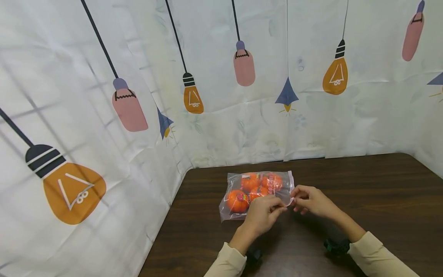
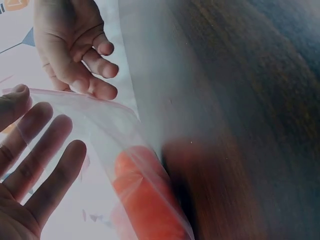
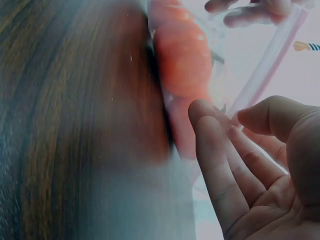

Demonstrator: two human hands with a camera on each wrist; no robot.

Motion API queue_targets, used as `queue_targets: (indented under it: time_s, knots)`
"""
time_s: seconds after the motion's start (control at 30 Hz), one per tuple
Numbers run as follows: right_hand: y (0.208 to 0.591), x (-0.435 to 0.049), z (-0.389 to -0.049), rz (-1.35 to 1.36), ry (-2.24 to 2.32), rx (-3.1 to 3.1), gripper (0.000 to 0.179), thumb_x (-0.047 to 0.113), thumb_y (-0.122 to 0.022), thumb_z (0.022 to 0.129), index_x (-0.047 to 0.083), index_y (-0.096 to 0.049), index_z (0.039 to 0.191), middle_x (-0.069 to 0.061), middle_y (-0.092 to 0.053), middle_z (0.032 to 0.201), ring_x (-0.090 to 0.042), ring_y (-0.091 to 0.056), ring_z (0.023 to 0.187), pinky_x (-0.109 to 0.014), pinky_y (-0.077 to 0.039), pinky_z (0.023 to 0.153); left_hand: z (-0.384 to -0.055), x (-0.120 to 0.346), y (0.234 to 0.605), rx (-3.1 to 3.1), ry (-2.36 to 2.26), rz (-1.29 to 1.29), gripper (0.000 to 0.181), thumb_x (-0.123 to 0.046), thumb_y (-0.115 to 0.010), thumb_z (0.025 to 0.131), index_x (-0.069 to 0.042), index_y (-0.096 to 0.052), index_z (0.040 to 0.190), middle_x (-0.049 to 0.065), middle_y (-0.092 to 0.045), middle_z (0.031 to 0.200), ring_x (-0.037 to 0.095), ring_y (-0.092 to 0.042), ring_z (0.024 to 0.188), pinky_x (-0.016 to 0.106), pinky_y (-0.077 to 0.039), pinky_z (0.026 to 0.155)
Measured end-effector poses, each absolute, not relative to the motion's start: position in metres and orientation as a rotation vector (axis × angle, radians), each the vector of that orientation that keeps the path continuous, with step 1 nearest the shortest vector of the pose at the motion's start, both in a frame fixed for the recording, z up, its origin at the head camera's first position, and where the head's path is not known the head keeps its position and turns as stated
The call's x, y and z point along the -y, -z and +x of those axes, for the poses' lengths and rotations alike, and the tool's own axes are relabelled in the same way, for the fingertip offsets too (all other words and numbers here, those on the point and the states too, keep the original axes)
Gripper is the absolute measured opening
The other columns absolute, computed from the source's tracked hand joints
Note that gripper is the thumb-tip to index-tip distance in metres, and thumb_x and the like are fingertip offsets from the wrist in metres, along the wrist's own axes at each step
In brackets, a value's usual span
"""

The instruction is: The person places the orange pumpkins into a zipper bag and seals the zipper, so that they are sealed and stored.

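A clear plastic zip bag (image 1: 284, 187) with several orange, mandarin-like fruits (image 1: 237, 201) inside lies on the dark wooden table. At the near end of the bag's pinkish right-hand edge, my left hand (image 1: 262, 212) pinches the film between thumb and fingers. In the left wrist view its other fingers (image 2: 55, 175) spread out behind the clear plastic. Just to the right, my right hand (image 1: 315, 201) pinches the same edge strip (image 3: 267, 62) between thumb and fingertips. Part of the bag's near side is hidden behind the left hand.
The wood-grain table (image 1: 363, 192) extends to the right and in front of the bag. A white curtain (image 1: 221, 134) printed with hanging lamps stands along the left and back edges. Dark wrist devices (image 1: 336, 246) sit below both cream sleeves.
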State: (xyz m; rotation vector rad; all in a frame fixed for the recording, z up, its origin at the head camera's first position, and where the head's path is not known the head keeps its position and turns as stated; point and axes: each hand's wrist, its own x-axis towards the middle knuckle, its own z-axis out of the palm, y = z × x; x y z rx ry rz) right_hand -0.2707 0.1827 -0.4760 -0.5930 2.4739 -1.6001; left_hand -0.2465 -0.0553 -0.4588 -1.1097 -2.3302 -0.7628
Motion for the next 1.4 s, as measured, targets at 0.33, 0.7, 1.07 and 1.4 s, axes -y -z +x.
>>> queue_targets:
  time_s: [0.33, 0.7, 1.07, 1.4]
  knots:
    - [0.481, -0.190, -0.276, -0.599, 1.592, -2.470, 0.014, 0.009, -0.060, 0.100, 0.000, -0.060, 0.112, -0.017, -0.074, 0.094, -0.025, -0.074, 0.080, -0.034, -0.061, 0.062, -0.245, 0.056, 0.456, 2.365, 0.898, -1.193, 0.006, -0.023, -0.076, 0.093, -0.018, -0.076, 0.089, -0.008, -0.073, 0.084, -0.010, -0.056, 0.070, 0.002, -0.045, 0.067]
    - [0.486, -0.197, -0.278, -0.542, 1.597, -2.467, 0.014, 0.008, -0.060, 0.101, -0.002, -0.060, 0.111, -0.012, -0.075, 0.092, -0.019, -0.072, 0.078, -0.034, -0.061, 0.063, -0.244, 0.053, 0.455, 2.507, 1.117, -1.299, 0.006, -0.019, -0.074, 0.094, -0.014, -0.076, 0.091, -0.004, -0.076, 0.086, -0.013, -0.057, 0.073, 0.006, -0.050, 0.068]
    - [0.491, -0.202, -0.281, -0.482, 1.648, -2.381, 0.023, 0.014, -0.059, 0.103, -0.006, -0.062, 0.114, -0.014, -0.073, 0.097, -0.024, -0.073, 0.083, -0.037, -0.062, 0.066, -0.246, 0.053, 0.459, 2.703, 1.237, -1.315, 0.017, -0.034, -0.072, 0.095, -0.018, -0.076, 0.099, -0.012, -0.074, 0.089, -0.012, -0.061, 0.079, 0.012, -0.054, 0.076]
    - [0.489, -0.200, -0.279, -0.369, 1.689, -2.365, 0.023, 0.016, -0.064, 0.100, -0.005, -0.063, 0.110, -0.008, -0.074, 0.092, -0.021, -0.073, 0.080, -0.037, -0.062, 0.067, -0.246, 0.052, 0.462, 2.701, 0.981, -1.320, 0.013, -0.029, -0.069, 0.098, -0.020, -0.076, 0.094, -0.013, -0.072, 0.082, -0.012, -0.052, 0.071, 0.005, -0.046, 0.069]
